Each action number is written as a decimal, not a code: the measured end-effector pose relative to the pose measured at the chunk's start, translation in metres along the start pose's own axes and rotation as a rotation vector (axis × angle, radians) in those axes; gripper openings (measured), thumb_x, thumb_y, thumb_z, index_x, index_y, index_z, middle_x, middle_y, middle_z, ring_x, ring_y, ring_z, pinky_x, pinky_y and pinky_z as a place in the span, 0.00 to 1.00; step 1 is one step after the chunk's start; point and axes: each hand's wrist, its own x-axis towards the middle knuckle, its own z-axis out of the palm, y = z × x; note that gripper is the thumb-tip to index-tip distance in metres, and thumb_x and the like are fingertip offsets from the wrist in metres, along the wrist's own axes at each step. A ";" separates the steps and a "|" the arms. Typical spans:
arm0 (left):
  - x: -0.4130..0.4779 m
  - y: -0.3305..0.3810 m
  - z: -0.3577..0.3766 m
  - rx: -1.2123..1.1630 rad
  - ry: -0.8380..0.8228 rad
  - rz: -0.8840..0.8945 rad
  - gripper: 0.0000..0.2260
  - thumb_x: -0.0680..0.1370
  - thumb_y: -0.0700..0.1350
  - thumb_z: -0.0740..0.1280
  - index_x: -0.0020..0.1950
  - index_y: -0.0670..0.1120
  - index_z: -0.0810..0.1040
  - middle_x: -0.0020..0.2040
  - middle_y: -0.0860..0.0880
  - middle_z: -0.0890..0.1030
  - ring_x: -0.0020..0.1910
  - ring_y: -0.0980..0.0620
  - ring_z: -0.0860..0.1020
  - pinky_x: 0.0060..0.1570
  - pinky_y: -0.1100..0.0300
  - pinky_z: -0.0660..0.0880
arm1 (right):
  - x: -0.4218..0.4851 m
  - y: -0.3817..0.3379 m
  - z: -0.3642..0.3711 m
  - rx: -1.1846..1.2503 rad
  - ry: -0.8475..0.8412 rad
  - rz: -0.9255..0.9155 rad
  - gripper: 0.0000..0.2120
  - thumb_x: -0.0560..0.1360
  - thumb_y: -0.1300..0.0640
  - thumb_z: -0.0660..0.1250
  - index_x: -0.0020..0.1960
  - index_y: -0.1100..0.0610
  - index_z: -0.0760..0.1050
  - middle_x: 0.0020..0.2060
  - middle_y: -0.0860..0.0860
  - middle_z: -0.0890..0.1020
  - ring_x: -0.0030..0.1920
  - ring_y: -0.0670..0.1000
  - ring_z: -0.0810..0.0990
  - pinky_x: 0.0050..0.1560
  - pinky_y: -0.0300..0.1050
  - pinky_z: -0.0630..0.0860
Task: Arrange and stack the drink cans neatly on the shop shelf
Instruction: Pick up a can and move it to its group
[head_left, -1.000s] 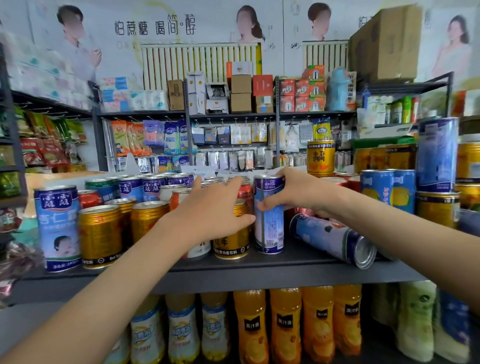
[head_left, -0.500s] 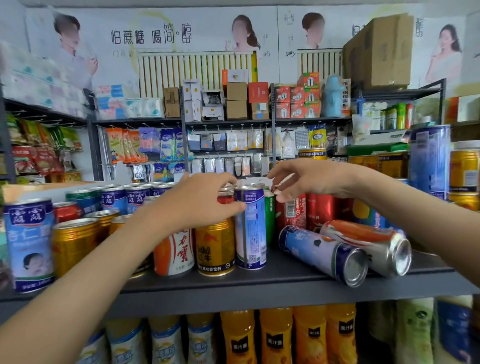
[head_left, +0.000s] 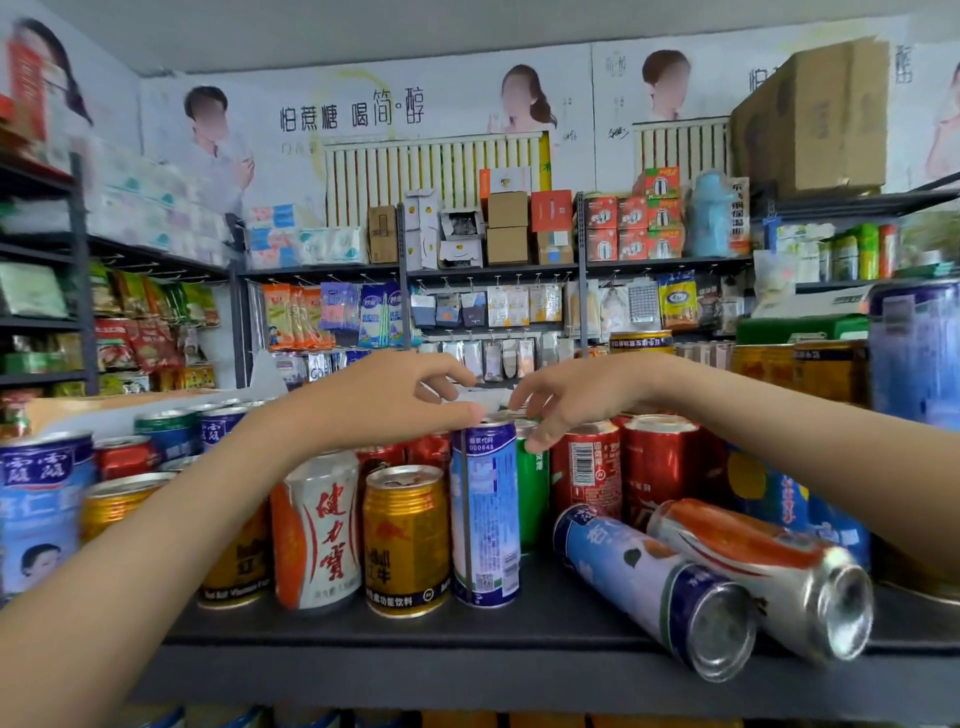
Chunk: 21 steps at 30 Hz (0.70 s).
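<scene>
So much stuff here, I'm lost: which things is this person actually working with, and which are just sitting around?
In the job: left hand, right hand, tall blue can, green can, toppled blue can, toppled orange can, shelf.
Just there: cardboard boxes, hanging packets, tissue packs.

The tall can (head_left: 485, 519) is blue, the ribbed can (head_left: 406, 540) gold, the rear can (head_left: 533, 499) seemingly green.
</scene>
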 end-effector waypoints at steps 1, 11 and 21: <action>0.001 0.001 0.000 -0.006 0.000 -0.003 0.24 0.65 0.72 0.62 0.57 0.65 0.72 0.53 0.63 0.77 0.53 0.65 0.76 0.58 0.57 0.74 | 0.003 0.001 0.001 0.000 -0.002 0.002 0.31 0.73 0.47 0.70 0.71 0.53 0.63 0.66 0.51 0.72 0.63 0.52 0.73 0.66 0.50 0.69; 0.013 0.004 -0.005 0.015 -0.043 -0.062 0.18 0.74 0.62 0.63 0.62 0.60 0.73 0.54 0.61 0.79 0.53 0.62 0.77 0.60 0.54 0.73 | 0.017 0.002 -0.006 -0.026 -0.088 0.007 0.32 0.75 0.46 0.67 0.73 0.59 0.63 0.68 0.54 0.71 0.67 0.55 0.70 0.65 0.49 0.68; 0.036 0.001 -0.006 0.134 -0.305 -0.086 0.17 0.77 0.61 0.60 0.64 0.61 0.70 0.58 0.60 0.77 0.57 0.59 0.75 0.62 0.56 0.70 | 0.041 0.001 -0.011 -0.168 -0.200 -0.028 0.40 0.71 0.45 0.71 0.76 0.54 0.56 0.73 0.52 0.62 0.72 0.53 0.62 0.61 0.41 0.62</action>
